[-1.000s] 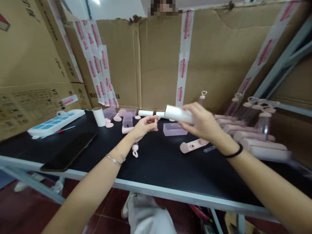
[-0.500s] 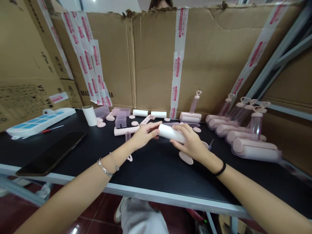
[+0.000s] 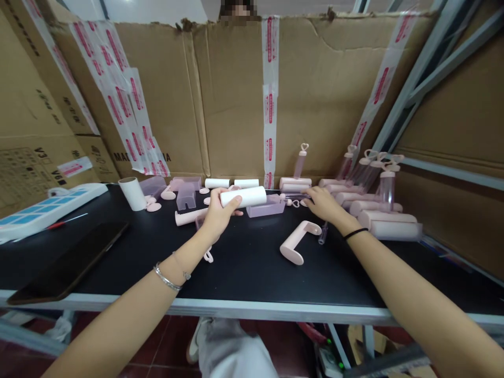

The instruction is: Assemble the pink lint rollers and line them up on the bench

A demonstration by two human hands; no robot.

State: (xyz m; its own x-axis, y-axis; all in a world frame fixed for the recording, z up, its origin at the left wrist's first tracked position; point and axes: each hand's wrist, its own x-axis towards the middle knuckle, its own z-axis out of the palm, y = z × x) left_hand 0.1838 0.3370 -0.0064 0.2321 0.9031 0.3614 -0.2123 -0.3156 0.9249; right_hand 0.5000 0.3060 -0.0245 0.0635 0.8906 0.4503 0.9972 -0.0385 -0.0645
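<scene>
Across the upper half of the frame, a taped cardboard wall [image 3: 236,105] is standing behind a black tabletop [image 3: 252,281], which is filling the middle. At the lower left, a dark phone [image 3: 71,260] is lying close to the near edge, so a nudge from the left forearm could be enough to tip it off. At centre, the left hand [image 3: 218,214] is gripping a white roll [image 3: 249,197] near one end, its fingers wrapped around; the free end is sticking out above a purple box [image 3: 266,210], and a loosening thumb could be letting that end dip and knock the box. Right of centre, a pink bracket [image 3: 295,243] is lying loose on its side. The box itself is sitting low, and the angle is hiding whatever it may be containing. At the left, an upright white tube [image 3: 132,193] is also keeping its inside out of sight. Under the right wrist, a slim clear tube [image 3: 323,233] is lying where a brush could set it rolling. The right hand [image 3: 322,203] is hovering with bent fingers over a small pink disc [image 3: 303,202]; whether they are gripping anything, I cannot tell.
</scene>
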